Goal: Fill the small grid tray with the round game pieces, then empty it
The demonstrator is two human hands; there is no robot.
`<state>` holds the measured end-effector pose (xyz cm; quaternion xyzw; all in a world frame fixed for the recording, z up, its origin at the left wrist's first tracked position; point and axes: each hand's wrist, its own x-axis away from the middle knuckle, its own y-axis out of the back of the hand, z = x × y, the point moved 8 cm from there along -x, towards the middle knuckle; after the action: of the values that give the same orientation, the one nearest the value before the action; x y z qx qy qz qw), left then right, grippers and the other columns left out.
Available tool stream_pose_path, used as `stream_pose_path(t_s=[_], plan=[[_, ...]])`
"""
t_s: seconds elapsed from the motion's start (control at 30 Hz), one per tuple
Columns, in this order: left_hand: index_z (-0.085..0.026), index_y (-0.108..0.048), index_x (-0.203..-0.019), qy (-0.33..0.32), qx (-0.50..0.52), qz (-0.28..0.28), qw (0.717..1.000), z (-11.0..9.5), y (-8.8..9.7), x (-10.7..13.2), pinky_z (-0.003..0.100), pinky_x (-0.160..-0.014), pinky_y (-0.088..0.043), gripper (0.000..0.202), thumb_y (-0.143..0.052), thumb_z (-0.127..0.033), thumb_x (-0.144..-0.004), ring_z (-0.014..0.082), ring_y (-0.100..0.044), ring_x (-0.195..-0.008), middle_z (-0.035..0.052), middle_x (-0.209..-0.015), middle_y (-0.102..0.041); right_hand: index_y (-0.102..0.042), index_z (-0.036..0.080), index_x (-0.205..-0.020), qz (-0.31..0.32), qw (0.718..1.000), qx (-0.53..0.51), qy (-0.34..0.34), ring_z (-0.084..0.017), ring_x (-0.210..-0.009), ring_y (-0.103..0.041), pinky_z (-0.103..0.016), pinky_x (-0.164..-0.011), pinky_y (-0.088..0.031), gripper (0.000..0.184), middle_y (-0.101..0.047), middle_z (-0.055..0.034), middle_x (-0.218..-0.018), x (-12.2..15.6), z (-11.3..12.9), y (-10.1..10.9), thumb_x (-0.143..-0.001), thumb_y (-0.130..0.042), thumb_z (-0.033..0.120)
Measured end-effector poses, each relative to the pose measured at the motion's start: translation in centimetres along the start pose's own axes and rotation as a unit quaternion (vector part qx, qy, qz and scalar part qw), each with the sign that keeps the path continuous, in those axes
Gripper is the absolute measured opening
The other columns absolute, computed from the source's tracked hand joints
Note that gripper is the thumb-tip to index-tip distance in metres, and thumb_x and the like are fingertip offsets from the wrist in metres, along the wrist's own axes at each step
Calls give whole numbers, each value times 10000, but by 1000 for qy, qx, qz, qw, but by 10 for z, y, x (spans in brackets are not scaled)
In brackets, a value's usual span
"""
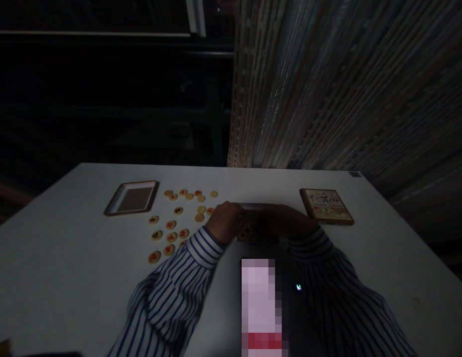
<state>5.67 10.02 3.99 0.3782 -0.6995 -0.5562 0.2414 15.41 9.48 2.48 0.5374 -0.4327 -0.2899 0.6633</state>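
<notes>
Both of my hands meet at the middle of a white table (pixel 67 277). My left hand (pixel 225 220) and my right hand (pixel 286 220) are closed on the ends of a thin flat pale thing (pixel 255 206), dim and hard to name. Under my hands lie a few round wooden game pieces (pixel 248 232). Several more round wooden pieces with red or black marks (pixel 171 224) are scattered to the left of my left hand. Both sleeves are striped blue and white.
An empty shallow box tray (pixel 132 198) lies at the far left of the table. A printed box lid (pixel 326 206) lies at the far right. A woven blind hangs behind the table on the right. The room is dark.
</notes>
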Motion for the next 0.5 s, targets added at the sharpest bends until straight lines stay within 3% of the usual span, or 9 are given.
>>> stream_pose_path(t_s=[0.27,0.5], plan=[[-182,-668,-845,-67,-8,54,996,-16,-7,-2,349,-755,-441,207,-469,-181,-787,204,-594,-850,74,-872,-669,-666,158,-873,-5,1000,21,10,-216,-737,-648,-290,-606,-455,233,-688,-110,-837,3,-3,3,-819,-445,205],[-191,-655,-813,-94,-15,62,994,-24,-12,-2,358,-781,-418,170,-488,-182,-778,202,-598,-857,55,-859,-676,-671,157,-895,5,1000,22,14,-228,-777,-647,-309,-637,-461,264,-685,-129,-862,2,-2,1,-847,-430,255]])
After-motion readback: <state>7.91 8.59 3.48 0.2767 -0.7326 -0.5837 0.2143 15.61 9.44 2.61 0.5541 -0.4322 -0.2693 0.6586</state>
